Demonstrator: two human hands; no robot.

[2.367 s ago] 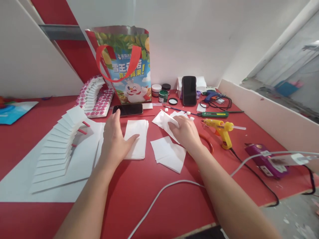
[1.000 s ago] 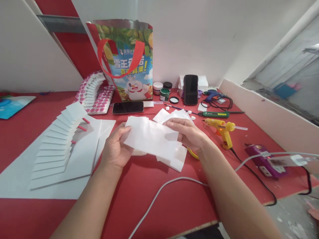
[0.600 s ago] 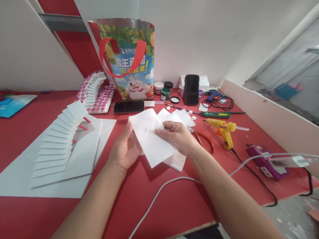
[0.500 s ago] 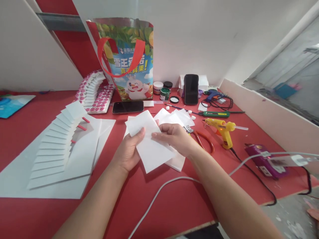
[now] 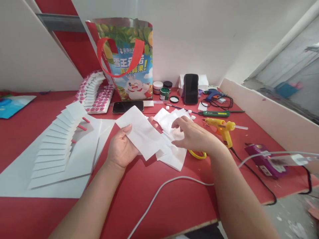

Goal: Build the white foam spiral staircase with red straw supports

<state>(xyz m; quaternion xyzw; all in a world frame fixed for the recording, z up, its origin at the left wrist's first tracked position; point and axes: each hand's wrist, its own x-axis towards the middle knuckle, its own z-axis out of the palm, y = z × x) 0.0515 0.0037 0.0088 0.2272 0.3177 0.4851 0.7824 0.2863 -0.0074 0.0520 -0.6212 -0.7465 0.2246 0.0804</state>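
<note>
My left hand (image 5: 124,146) is closed on a white paper sheet (image 5: 142,132), thumb on top and fingers beneath, tilted above the table. My right hand (image 5: 191,134) hovers to the right of it, thumb and fingers apart with nothing between them. Under and behind the right hand lies a loose heap of white paper pieces (image 5: 171,159). A yellow-handled tool (image 5: 198,155) shows in part below the right wrist. On the left, a curved stair of white folded steps (image 5: 51,146) with red sticks rests on large white boards (image 5: 82,166).
A yellow glue gun (image 5: 224,127), a green pen-like tool (image 5: 215,114) and a purple box (image 5: 265,161) lie to the right. Behind stand a printed bag (image 5: 132,66), paint jars (image 5: 164,94) and phones (image 5: 128,107). A white cable (image 5: 159,192) crosses the front.
My right hand has let go of the paper sheet and moved right, over the heap, with its fingers opening. The left hand has shifted slightly left with the sheet.
</note>
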